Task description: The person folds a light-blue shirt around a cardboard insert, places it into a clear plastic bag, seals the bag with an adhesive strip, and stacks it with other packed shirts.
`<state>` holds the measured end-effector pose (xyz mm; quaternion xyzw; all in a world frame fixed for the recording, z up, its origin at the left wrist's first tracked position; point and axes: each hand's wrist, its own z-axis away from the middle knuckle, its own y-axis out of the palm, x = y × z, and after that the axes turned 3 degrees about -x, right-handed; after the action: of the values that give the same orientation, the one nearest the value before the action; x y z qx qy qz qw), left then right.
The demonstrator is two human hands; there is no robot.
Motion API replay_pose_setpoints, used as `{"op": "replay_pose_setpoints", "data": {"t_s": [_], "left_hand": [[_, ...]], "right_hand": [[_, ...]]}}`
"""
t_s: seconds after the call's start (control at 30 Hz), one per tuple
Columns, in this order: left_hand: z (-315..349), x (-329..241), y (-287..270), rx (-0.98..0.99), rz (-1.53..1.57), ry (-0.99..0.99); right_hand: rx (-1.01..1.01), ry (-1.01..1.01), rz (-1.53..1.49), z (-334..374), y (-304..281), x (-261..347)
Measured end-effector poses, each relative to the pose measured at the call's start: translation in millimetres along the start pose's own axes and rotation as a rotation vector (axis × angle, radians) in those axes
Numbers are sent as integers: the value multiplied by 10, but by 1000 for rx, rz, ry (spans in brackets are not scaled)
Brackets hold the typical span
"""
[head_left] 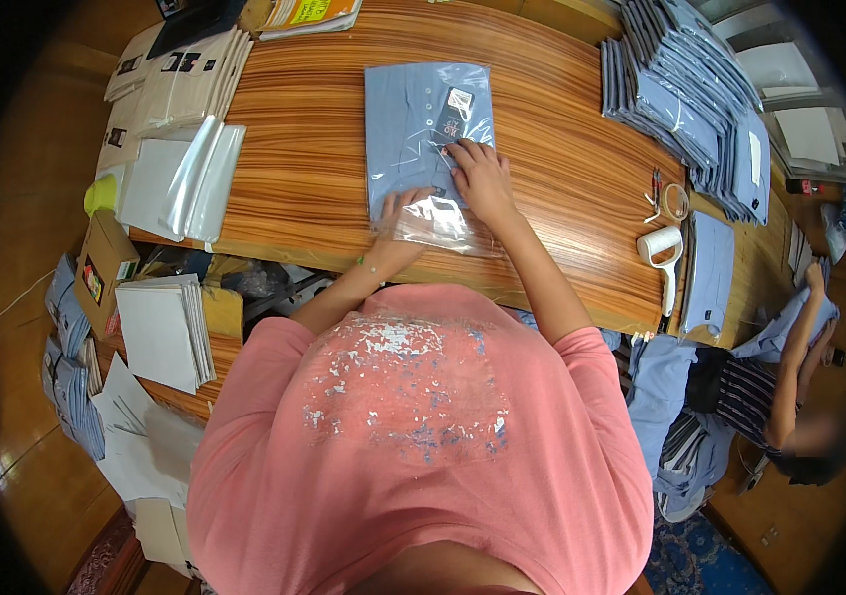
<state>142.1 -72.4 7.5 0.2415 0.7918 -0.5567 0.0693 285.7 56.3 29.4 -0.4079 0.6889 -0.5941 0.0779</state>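
The wearer's pink shirt (393, 486) lies nearest, its print (403, 339) flaking; beyond, on the wood-grained desk (294, 119), a folded light-blue garment (396, 129) lies flat in a glossy clear bag (453, 230), dark tag (454, 111) and pale buttons (430, 106) showing, near end crumpled; the right grip (485, 183) rests on it, fingers apart; whether the left grip (398, 243), near-left, is closed, I cannot tell.
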Motion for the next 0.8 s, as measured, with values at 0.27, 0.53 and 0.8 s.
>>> {"op": "replay_pose_setpoints", "data": {"t_s": [0.27,0.53,0.8], "left_hand": [[170,-80,-36,111,-207,65],[-301,-178,-913,1056,715,-202],[-214,-91,161,282,82,-193]], "right_hand": [[54,-6,47,51,7,51],[87,8,61,70,20,5],[-94,64,-109,99,-134,-99]]}}
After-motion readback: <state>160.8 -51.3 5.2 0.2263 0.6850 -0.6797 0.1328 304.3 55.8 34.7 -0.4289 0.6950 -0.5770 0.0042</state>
